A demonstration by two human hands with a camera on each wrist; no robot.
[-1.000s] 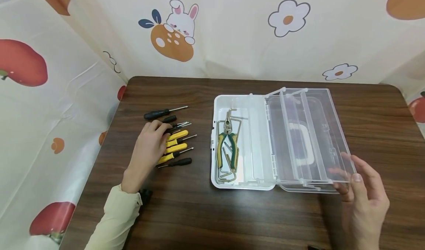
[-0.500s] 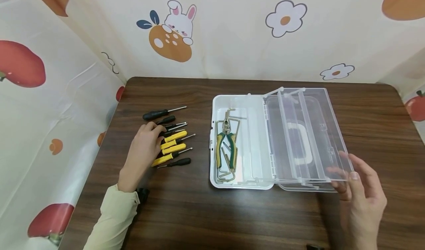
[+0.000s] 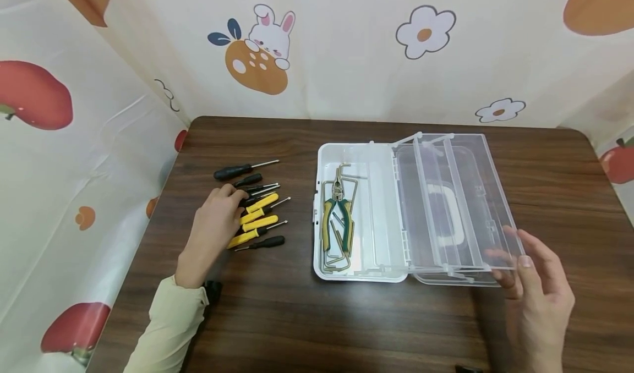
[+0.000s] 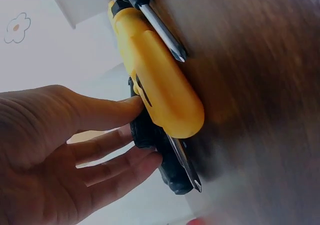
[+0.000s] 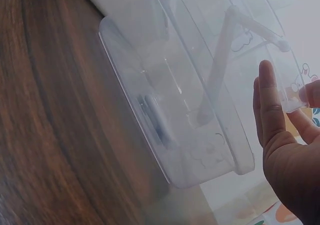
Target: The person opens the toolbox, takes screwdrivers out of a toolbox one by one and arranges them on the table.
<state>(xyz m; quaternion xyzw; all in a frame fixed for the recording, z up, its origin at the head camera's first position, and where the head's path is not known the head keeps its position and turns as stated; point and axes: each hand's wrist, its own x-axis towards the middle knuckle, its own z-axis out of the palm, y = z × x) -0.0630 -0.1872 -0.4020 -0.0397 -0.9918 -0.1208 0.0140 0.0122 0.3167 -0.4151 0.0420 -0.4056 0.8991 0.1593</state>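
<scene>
In the head view my left hand (image 3: 213, 221) is at the row of screwdrivers on the left of the table. The left wrist view shows its thumb and fingertips pinching a black screwdriver handle (image 4: 143, 130), beside a screwdriver with a yellow handle (image 4: 160, 82). My right hand (image 3: 542, 296) pinches the near right corner of a clear compartment tray (image 3: 458, 197), swung out over the toolbox's clear lid. Green-handled pliers (image 3: 339, 208) and several hex keys (image 3: 339, 263) lie in the white toolbox base (image 3: 381, 208). My left hand partly hides several screwdriver handles.
The screwdriver with a black handle (image 3: 233, 171) lies at the far end of the row, and a small black one (image 3: 269, 242) at the near end. Brown wooden table (image 3: 346, 329) surrounds the box. A patterned curtain (image 3: 346, 59) hangs behind the table.
My left hand has drawn slightly left among the screwdrivers, showing more of their handles. My right hand keeps its hold on the tray corner. The head view has shifted a little.
</scene>
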